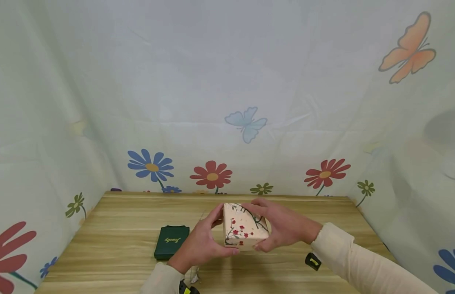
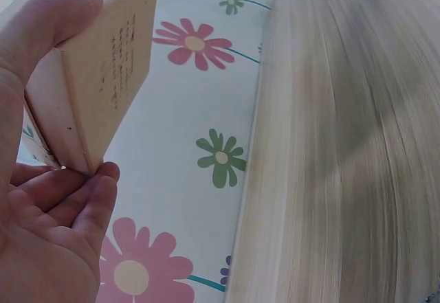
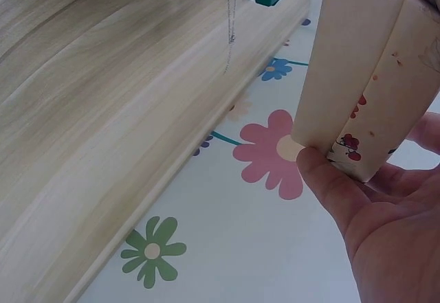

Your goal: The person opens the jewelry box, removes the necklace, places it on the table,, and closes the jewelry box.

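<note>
Both hands hold a small cream gift box above the table, its lid printed with red blossoms and dark branches. My left hand grips the box's left side, thumb at the near edge and fingers at the far corner. On the opposite side, my right hand grips it with the thumb low at the near corner and fingers over the lid. Small printed writing shows on the box's plain underside in the left wrist view. A seam between lid and base is visible in the right wrist view.
A dark green jewelry pouch or case with gold lettering lies left on the wooden table. Beside it a thin chain necklace lies on the wood, partly behind my left hand in the head view. Flower-printed white cloth encloses the table.
</note>
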Demonstrator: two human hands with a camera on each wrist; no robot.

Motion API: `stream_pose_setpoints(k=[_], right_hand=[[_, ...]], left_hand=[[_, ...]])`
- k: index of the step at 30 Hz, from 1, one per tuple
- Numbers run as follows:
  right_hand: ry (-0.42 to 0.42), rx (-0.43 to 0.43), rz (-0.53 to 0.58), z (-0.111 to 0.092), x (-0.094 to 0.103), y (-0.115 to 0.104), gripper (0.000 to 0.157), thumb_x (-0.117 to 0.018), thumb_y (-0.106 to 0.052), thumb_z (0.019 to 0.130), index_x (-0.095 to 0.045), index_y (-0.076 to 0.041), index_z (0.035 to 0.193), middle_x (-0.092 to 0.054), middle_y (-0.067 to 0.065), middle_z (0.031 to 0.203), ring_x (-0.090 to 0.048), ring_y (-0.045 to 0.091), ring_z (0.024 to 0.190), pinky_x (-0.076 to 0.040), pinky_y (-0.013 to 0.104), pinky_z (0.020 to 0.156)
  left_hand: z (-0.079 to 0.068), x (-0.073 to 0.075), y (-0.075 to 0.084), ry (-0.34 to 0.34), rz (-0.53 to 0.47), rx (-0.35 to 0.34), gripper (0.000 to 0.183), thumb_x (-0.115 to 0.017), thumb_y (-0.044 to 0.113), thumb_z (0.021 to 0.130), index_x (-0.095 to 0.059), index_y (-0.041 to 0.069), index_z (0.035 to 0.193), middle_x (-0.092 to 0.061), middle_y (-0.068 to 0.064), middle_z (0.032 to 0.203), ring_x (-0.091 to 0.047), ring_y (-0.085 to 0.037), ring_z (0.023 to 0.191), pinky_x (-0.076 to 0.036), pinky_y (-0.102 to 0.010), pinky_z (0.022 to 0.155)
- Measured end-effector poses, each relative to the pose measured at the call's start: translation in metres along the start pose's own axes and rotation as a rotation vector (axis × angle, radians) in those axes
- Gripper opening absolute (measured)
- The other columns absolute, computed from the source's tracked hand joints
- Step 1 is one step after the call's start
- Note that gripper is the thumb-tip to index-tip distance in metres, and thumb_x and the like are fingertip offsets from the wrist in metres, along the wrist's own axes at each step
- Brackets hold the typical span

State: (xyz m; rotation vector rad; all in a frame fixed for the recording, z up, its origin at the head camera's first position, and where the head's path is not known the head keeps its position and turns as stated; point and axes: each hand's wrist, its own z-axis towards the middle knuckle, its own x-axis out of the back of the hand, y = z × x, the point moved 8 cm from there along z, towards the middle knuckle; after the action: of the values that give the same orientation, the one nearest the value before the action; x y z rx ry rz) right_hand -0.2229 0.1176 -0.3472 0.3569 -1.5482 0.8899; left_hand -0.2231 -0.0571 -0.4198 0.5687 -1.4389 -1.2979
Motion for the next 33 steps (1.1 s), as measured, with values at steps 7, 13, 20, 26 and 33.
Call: stream_pose_setpoints(k=[7, 13, 20, 26, 33], right_hand=[[0.006, -0.012, 0.023, -0.001, 0.003, 0.001, 0.103, -0.089, -0.049, 0.073, -0.041, -0.025, 0.161, -0.051, 0.004, 0.15, -0.056, 0.017, 0.116, -0.054, 0.036, 0.095], [0.013, -0.019, 0.033, -0.003, 0.005, 0.003, 0.103, -0.089, -0.049, 0.074, -0.041, -0.023, 0.161, -0.049, 0.007, 0.153, -0.056, 0.02, 0.12, -0.054, 0.041, 0.098], [0.01, -0.028, 0.05, -0.006, 0.006, 0.007, 0.103, -0.088, -0.049, 0.074, -0.039, -0.027, 0.162, -0.047, 0.006, 0.155, -0.055, 0.02, 0.12, -0.053, 0.041, 0.096], [0.014, -0.028, 0.037, -0.011, 0.009, 0.009, 0.103, -0.089, -0.049, 0.074, -0.039, -0.029, 0.162, -0.049, 0.003, 0.153, -0.055, 0.018, 0.117, -0.053, 0.038, 0.095], [0.022, -0.033, 0.056, -0.016, 0.011, 0.012, 0.103, -0.09, -0.05, 0.074, -0.04, -0.028, 0.161, -0.048, 0.004, 0.154, -0.055, 0.02, 0.121, -0.053, 0.043, 0.098]], left_hand=[[-0.001, -0.001, -0.003, -0.015, -0.002, 0.001, 0.119, -0.096, 0.04, 0.074, -0.025, 0.017, 0.166, -0.05, -0.004, 0.158, -0.048, -0.035, 0.147, -0.04, -0.06, 0.119], [-0.001, 0.0, -0.002, -0.017, 0.0, -0.014, 0.114, -0.096, 0.042, 0.073, -0.031, 0.018, 0.164, -0.05, -0.002, 0.159, -0.048, -0.032, 0.148, -0.04, -0.059, 0.12], [-0.001, 0.0, -0.004, -0.01, 0.0, -0.005, 0.11, -0.097, 0.043, 0.071, -0.036, 0.02, 0.159, -0.052, -0.004, 0.157, -0.049, -0.033, 0.147, -0.041, -0.058, 0.12], [-0.001, 0.001, -0.006, -0.003, 0.018, -0.005, 0.108, -0.098, 0.043, 0.069, -0.039, 0.02, 0.156, -0.055, -0.005, 0.154, -0.05, -0.035, 0.146, -0.039, -0.061, 0.12], [-0.001, 0.002, -0.007, -0.001, 0.019, 0.0, 0.112, -0.098, 0.04, 0.07, -0.036, 0.014, 0.159, -0.053, -0.009, 0.156, -0.048, -0.038, 0.147, -0.039, -0.06, 0.12]])
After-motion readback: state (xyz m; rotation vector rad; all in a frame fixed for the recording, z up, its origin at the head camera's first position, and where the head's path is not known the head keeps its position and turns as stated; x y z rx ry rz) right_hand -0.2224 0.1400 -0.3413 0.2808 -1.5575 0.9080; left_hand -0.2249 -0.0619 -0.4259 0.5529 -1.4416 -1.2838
